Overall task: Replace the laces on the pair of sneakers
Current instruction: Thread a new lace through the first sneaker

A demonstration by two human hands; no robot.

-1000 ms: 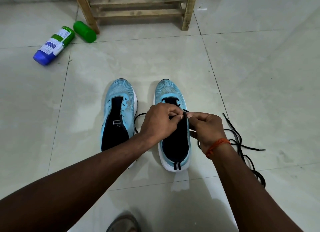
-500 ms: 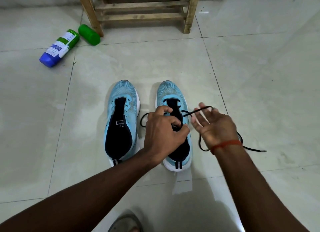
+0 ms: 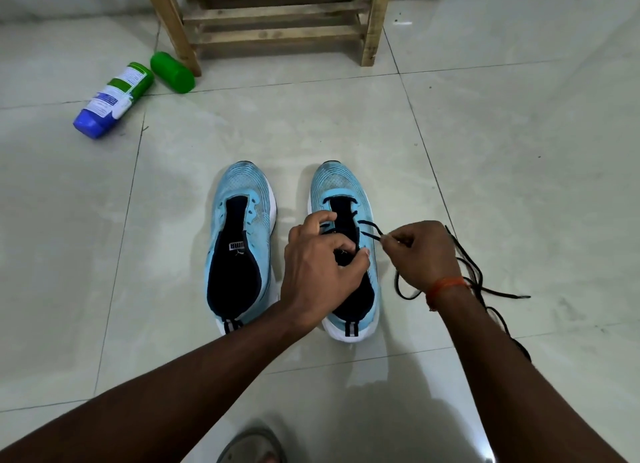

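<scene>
Two light-blue shoes stand side by side on a pale tiled floor [image 3: 502,133], toes away from the person. Landmark: right shoe [image 3: 341,192].

Right shoe: a black lace [image 3: 369,225] crosses the front eyelets, one bar over the tongue top, and two short runs come out of its right-side eyelets. The rear eyelets are bare.

Left hand [image 3: 318,265] is over the middle of the right shoe. Its fingers are curled down onto the tongue and upper, with the thumb at the right edge, gripping the shoe. It hides the mid eyelets.

Right hand [image 3: 426,254] is just right of the right shoe. Thumb and forefinger are pinched together on the lace close to its tip, and the other fingers are curled. An orange thread band [image 3: 446,286] sits on that wrist.

More black strands [image 3: 474,275] lie loose on the floor right of the right shoe, partly behind the right wrist. Can't tell if they are the same lace or a second one.

Left shoe [image 3: 240,241] is just left of the right shoe, not touching it. It has no lace and its eyelets are empty. The tongue tag reads PUMA, upside down from this view.

Far left and beyond the right shoe, a bottle [image 3: 114,99] lies on its side, blue at one end with a green and white label whose print is too small to read. A green cap [image 3: 172,72] lies at its other end.

A wooden rack [image 3: 277,29] stands straight beyond the right shoe. A sandal [image 3: 252,445] is nearer the person than the right shoe, at the bottom edge.
</scene>
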